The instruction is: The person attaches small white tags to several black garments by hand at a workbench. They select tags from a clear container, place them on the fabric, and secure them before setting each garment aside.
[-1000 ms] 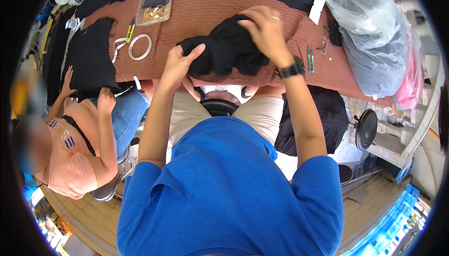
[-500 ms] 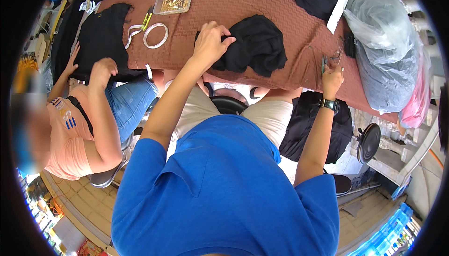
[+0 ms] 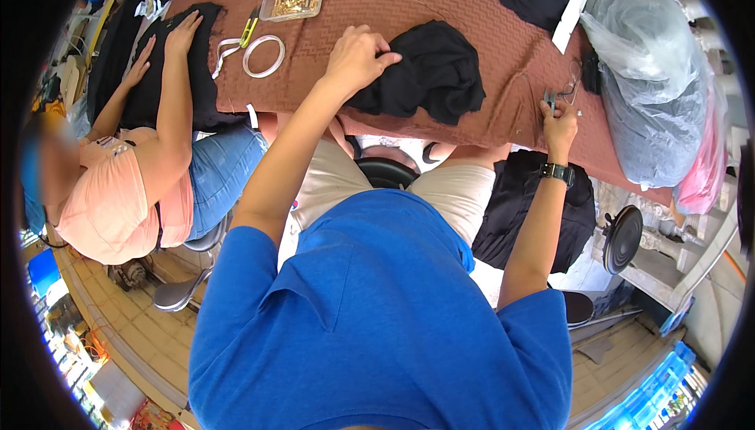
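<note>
On the brown textured cloth in front of me lies a bunched black cloth [image 3: 436, 72]. My left hand [image 3: 358, 59] is at its left edge, thumb and fingers closed on the fabric, though the fold between them is mostly hidden. Off to the right, my right hand [image 3: 559, 125] rests near the front edge of the table, its fingers wrapped round small thread snips [image 3: 550, 100] with the blades pointing away from me.
At left a co-worker in a peach shirt [image 3: 110, 214] lays both hands on black fabric [image 3: 206, 53]. A white tape roll [image 3: 263, 56], yellow cutter [image 3: 249, 29] and clear box [image 3: 292, 5] of brass-coloured pieces lie beyond. Plastic-wrapped bundles [image 3: 649, 76] stand at right.
My left hand has shifted slightly up and right against the black cloth. My right hand has turned slightly, still with the snips. The co-worker's raised hand has come down flat on the fabric.
</note>
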`<state>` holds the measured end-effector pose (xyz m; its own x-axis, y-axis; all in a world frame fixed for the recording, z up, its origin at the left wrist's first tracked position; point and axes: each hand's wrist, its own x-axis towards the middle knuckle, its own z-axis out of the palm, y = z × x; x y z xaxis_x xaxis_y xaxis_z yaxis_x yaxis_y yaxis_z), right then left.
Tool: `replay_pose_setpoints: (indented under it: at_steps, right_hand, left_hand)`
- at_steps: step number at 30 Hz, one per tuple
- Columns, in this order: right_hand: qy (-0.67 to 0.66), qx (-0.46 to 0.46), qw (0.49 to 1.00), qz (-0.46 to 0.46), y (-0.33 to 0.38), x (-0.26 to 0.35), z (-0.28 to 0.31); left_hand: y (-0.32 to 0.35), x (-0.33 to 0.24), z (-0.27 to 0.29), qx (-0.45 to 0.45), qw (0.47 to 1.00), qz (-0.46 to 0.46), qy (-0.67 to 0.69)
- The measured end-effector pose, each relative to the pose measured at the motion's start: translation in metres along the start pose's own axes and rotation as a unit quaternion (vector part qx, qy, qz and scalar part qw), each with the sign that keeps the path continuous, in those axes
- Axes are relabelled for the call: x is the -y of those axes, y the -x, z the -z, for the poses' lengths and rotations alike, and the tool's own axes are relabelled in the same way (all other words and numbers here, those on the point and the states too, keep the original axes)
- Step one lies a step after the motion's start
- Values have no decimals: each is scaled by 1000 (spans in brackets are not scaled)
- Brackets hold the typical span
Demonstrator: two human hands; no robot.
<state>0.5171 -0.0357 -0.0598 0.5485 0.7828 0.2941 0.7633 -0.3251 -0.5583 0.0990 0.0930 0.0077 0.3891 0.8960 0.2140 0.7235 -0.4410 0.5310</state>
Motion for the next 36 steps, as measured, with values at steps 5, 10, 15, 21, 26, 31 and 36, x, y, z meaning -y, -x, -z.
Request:
replay_pose_setpoints:
  at_steps: [5, 10, 15, 21, 26, 31, 36]
  right_hand:
    - [9, -104, 991, 81, 7, -11, 1]
    - [-419, 127, 898, -27, 44, 125, 28]
    - [-560, 336, 756, -43, 108, 241, -7]
    - [-607, 459, 598, -253, 143, 299, -61]
    - [-630, 441, 587, -254, 145, 297, -81]
    - [-640, 433, 575, -269, 144, 302, -87]
    - [-647, 413, 576, -282, 143, 307, -90]
  left_hand:
    - [-7, 5, -5, -8, 998, 31, 55]
    - [12, 12, 25, 9, 965, 165, 202]
    - [34, 10, 37, 27, 871, 245, 426]
    - [47, 7, 38, -19, 824, 291, 486]
    - [50, 5, 40, -9, 823, 293, 486]
    - [51, 11, 40, 19, 827, 282, 486]
    - [52, 7, 38, -6, 824, 271, 498]
